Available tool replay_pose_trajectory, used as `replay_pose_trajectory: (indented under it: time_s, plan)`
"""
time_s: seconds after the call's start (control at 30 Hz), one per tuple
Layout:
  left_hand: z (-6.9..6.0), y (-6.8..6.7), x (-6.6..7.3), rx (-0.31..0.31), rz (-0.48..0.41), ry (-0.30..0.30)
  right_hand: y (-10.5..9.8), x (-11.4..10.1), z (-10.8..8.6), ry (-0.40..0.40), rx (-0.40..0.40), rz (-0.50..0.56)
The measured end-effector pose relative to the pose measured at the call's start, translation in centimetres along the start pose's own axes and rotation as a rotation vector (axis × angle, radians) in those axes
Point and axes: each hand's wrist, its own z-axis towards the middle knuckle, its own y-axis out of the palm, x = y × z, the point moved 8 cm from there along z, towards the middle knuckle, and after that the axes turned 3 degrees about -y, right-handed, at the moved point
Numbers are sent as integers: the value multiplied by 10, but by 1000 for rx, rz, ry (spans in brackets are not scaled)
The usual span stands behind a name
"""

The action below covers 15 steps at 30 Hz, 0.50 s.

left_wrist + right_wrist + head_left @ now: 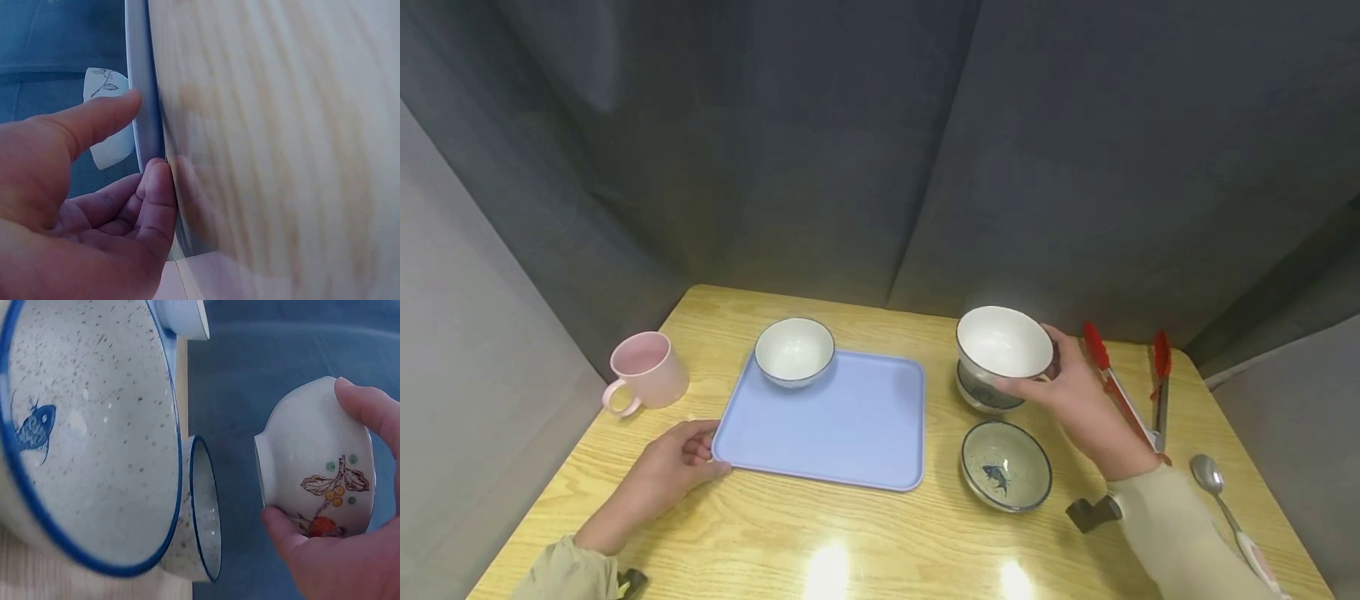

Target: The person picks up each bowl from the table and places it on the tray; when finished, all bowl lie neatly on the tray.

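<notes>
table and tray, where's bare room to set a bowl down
Free: blue tray right of its white bowl; wooden table in front of the tray. Crowded: the table's right, with speckled bowls, red tongs and right hand.

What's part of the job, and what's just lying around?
Probably in use:
tray, held by the left hand
white bowl, in the right hand
other white bowl, on the tray

Seemingly just lying about:
pink mug
speckled fish bowl
speckled bowl behind it
red-tipped tongs
spoon
</notes>
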Motion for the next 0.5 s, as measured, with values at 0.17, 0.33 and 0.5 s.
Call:
replay_pose_trajectory:
  time_s: [0.17, 0.33, 0.5]
  plan:
    - [-2, 0, 1, 3, 0, -1, 13, -13, 4, -47, -21, 52]
    - [-3, -1, 1, 8, -4, 0, 28, -24, 12, -75, -35, 129]
    - [-2, -2, 2, 10, -3, 3, 42, -31, 21, -77, -44, 146]
